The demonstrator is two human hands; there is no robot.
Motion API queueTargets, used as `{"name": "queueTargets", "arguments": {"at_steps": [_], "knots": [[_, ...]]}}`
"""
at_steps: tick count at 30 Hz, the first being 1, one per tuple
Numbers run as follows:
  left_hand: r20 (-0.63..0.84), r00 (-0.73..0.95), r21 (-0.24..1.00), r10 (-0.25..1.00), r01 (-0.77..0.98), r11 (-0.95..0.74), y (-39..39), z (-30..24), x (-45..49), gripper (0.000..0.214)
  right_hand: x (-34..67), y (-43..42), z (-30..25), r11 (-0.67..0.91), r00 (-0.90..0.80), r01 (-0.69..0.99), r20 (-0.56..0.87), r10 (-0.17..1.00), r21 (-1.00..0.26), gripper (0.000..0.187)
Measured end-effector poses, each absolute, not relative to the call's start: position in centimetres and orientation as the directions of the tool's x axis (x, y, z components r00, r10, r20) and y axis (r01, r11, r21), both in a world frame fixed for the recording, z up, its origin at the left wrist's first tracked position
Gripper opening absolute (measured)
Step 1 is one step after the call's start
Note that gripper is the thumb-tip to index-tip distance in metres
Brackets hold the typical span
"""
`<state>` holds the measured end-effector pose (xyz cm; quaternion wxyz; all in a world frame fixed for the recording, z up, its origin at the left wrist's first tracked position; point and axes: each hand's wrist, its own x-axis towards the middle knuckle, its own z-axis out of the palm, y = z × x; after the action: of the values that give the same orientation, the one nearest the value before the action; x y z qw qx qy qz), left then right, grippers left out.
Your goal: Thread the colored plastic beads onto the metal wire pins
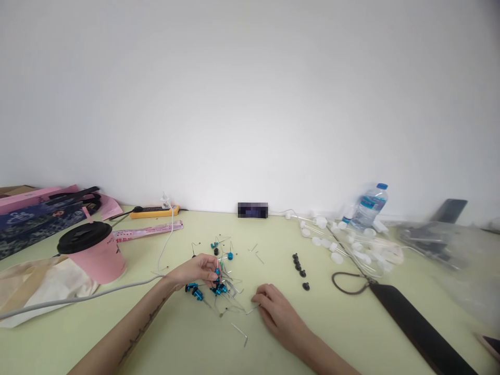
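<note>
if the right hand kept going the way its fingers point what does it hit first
The right hand would probably meet the thin metal wires first, then the blue parts; depth is unclear.

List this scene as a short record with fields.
left hand: fingers pinch a small blue part
right hand: palm down on the table, fingertips at a bent metal pin
between hands: pile of blue parts and pins
left side: pink cup, black lid
right side: water bottle, white caps
</note>
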<state>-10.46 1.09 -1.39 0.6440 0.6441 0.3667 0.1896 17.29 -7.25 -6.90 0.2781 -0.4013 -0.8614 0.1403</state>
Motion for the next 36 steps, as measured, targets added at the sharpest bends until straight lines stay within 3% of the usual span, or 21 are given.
{"name": "queueTargets", "arguments": {"at_steps": [7, 12, 18, 23, 26, 29, 31, 34, 36], "knots": [[-0.190, 0.489, 0.873, 0.852, 0.481, -0.082, 1.8, -2.5, -10.2, 0.029, 17.3, -7.2, -6.8, 0.624, -0.526, 0.614, 0.338, 0.780, -0.484, 0.026], [-0.115, 0.370, 0.705, 0.922, 0.684, -0.187, 1.0, -1.6, -10.6, 0.013, 17.3, -7.3, -6.5, 0.611, -0.525, 0.612, 0.320, 0.789, -0.502, 0.026], [-0.155, 0.386, 0.639, 0.909, 0.741, -0.205, 0.9, 0.6, -11.6, 0.007, 17.2, -7.2, -6.2, 0.588, -0.519, 0.608, 0.294, 0.803, -0.533, 0.029], [-0.053, 0.297, 0.595, 0.953, 0.776, -0.209, 1.3, 2.3, -12.5, 0.008, 17.3, -7.1, -6.0, 0.570, -0.513, 0.584, 0.282, 0.811, -0.578, 0.030], [-0.006, 0.320, 0.705, 0.948, 0.673, -0.223, 1.3, 3.3, -12.3, 0.013, 17.3, -7.2, -6.1, 0.559, -0.507, 0.560, 0.281, 0.815, -0.612, 0.028], [0.048, 0.382, 0.902, 0.923, 0.380, -0.204, 0.9, 4.4, -11.2, 0.018, 16.9, -7.0, -5.7, 0.507, -0.469, 0.493, 0.275, 0.839, -0.707, 0.022], [0.074, 0.409, 0.963, 0.910, 0.207, -0.171, 0.4, 5.2, -10.0, 0.020, 16.0, -6.7, -4.7, 0.417, -0.400, 0.408, 0.251, 0.881, -0.812, 0.019], [0.109, 0.427, 0.989, 0.898, 0.045, -0.142, -0.9, 6.2, -7.9, 0.020, 14.2, -5.8, -1.8, 0.174, -0.286, 0.132, 0.131, 0.949, -0.976, 0.035], [0.126, 0.444, 0.991, 0.887, -0.023, -0.129, -2.0, 6.4, -6.5, 0.020, 12.9, -5.5, 0.2, -0.014, -0.280, -0.106, 0.016, 0.960, -0.994, 0.047]]}}
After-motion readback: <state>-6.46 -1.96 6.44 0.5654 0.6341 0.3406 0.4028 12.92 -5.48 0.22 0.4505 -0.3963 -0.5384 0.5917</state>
